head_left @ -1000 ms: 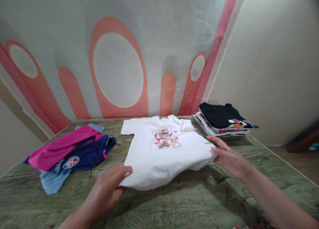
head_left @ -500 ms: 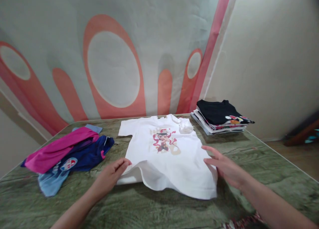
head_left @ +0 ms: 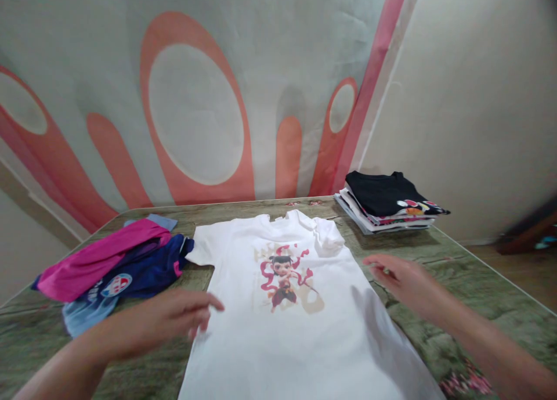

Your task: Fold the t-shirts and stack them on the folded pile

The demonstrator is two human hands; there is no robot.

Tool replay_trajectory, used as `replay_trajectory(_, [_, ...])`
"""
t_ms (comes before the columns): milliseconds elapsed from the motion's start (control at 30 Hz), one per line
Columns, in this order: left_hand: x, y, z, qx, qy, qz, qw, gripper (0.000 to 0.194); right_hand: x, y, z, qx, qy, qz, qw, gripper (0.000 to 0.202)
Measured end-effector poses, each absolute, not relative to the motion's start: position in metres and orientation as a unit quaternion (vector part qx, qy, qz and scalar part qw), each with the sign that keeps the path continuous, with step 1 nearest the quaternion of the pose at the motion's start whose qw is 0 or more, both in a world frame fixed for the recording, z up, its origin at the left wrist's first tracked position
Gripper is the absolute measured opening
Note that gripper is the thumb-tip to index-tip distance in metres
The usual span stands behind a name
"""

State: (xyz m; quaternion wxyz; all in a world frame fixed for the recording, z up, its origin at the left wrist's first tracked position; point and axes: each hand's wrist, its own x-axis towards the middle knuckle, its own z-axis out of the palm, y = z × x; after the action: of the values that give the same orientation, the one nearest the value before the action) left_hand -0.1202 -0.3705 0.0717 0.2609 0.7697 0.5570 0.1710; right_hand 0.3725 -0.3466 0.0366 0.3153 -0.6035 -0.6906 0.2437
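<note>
A white T-shirt (head_left: 322,342) with a red and black cartoon figure lies spread on the table, collar toward the far edge, its lower part running out of view at the bottom. Its right sleeve is bunched up; the left one lies flat. My left hand (head_left: 183,313) hovers over the shirt's left edge, fingers apart and holding nothing. On the other side my right hand (head_left: 394,272) is raised just off the shirt's right edge, fingers bent and somewhat blurred, with no cloth in them.
At the left lies a loose heap of pink (head_left: 104,260), navy and light blue clothes. A stack of folded shirts with a black one (head_left: 383,194) on top sits at the back right. Behind the wood-patterned table (head_left: 456,272) stands a wall with a painted cloth.
Both hands have let go of the shirt's lower part and lifted. The shirt has been pulled toward me and now lies flatter and longer, its hem out of view.
</note>
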Motion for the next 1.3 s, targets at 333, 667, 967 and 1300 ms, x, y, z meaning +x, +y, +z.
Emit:
replay_trajectory(333, [-0.045, -0.172, 0.021, 0.735, 0.635, 0.196, 0.131, 0.045, 0.206, -0.228, -0.008, -0.439, -0.84, 0.158, 0.277, 0.04])
replay_trajectory(667, [-0.077, -0.129, 0.006, 0.687, 0.72, 0.094, 0.039, 0.039, 0.285, -0.133, 0.021, -0.668, -0.719, 0.015, 0.191, 0.026])
replay_trajectory(967, [-0.026, -0.079, 0.009, 0.677, 0.725, 0.126, 0.015, 0.042, 0.229, -0.075, -0.005, -0.691, -0.689, 0.007, 0.218, 0.032])
replay_trajectory(1300, [-0.049, -0.082, 0.001, 0.681, 0.711, 0.174, 0.004, 0.014, 0.251, -0.06, -0.026, -0.654, -0.701, 0.031, 0.283, 0.016])
